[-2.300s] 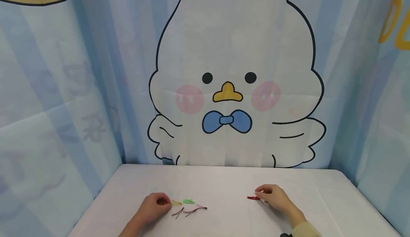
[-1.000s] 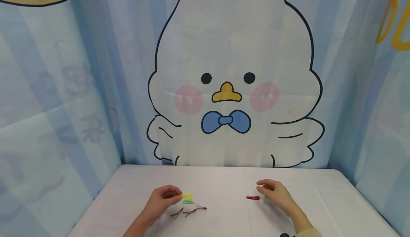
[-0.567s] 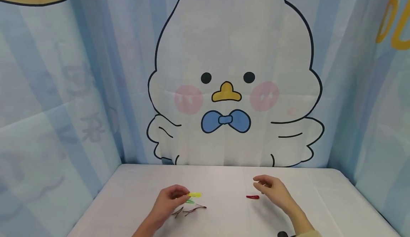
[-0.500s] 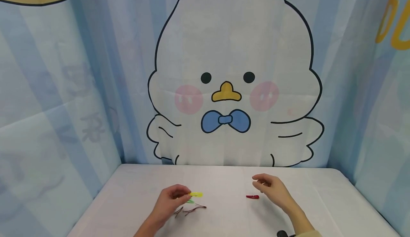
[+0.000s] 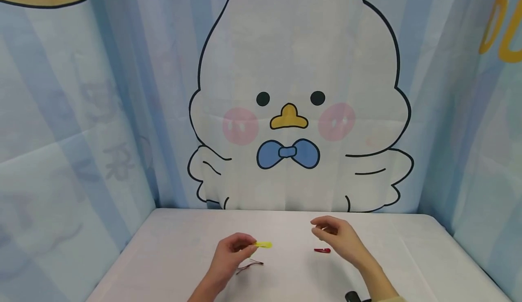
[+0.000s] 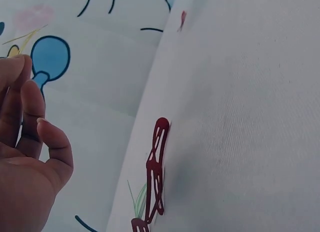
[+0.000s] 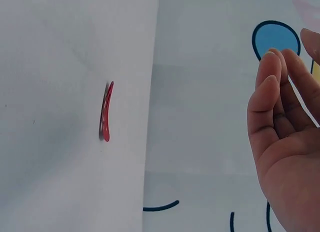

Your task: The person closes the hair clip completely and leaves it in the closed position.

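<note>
Between thumb and fingertips my left hand (image 5: 230, 256) pinches a yellow snap hair clip (image 5: 264, 245), held up over the white table. Dark red-brown hair clips (image 6: 159, 147) lie end to end below that hand, partly covered by it in the head view. A green hair clip (image 6: 142, 199) beside them shows only in the left wrist view. My right hand (image 5: 340, 238) is raised with loosely bent fingers and holds nothing. Under its fingertips a red hair clip (image 7: 107, 111) lies on the table, apart from the hand.
The white tabletop (image 5: 183, 229) ends at a curtain with a large cartoon bird (image 5: 299, 66). Striped blue curtains (image 5: 69, 134) stand at both sides. A small black object (image 5: 352, 296) shows at the bottom edge beside the right forearm.
My left hand has picked up the yellow clip and carried it to the right, past the green one. My right hand has let go of the red clip and risen up and leftward.
</note>
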Tool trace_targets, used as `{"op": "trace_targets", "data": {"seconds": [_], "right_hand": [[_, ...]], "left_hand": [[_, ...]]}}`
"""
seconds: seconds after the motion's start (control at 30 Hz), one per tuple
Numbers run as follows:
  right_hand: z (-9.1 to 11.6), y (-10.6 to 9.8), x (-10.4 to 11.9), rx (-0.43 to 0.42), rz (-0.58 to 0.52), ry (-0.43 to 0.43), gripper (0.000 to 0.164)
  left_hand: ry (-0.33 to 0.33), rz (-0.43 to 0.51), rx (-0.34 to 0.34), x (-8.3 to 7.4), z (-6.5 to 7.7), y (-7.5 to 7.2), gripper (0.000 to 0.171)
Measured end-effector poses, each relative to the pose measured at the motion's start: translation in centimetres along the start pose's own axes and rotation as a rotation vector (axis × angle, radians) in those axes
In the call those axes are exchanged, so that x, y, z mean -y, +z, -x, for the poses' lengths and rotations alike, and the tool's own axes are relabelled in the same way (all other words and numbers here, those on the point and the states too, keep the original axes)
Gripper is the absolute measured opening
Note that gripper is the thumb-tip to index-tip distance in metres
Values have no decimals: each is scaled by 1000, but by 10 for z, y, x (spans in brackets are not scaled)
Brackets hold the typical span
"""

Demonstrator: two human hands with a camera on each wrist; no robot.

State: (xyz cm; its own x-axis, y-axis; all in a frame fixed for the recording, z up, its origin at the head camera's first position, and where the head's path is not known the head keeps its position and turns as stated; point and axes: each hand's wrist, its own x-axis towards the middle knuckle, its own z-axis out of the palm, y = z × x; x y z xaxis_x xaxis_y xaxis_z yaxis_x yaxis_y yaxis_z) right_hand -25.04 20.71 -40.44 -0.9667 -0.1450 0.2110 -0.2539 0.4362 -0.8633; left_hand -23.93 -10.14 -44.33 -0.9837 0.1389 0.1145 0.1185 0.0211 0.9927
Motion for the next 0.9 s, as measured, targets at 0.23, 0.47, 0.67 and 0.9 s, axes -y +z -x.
{"op": "trace_targets", "data": {"seconds": [0.23,0.47,0.67,0.9], "right_hand": [[5,6,11,12,-52,-44,28],[9,17,16,20,-117,-57,26],[13,26,19,26,-119,-79,24],[17,33,22,54,-168,-75,22]], "left_hand": [[45,5,0,-4,0,16,20],[38,63,8,-6,2,33,18],[31,94,-17,-7,2,41,18],[22,130,-29,-8,2,49,19]]}}
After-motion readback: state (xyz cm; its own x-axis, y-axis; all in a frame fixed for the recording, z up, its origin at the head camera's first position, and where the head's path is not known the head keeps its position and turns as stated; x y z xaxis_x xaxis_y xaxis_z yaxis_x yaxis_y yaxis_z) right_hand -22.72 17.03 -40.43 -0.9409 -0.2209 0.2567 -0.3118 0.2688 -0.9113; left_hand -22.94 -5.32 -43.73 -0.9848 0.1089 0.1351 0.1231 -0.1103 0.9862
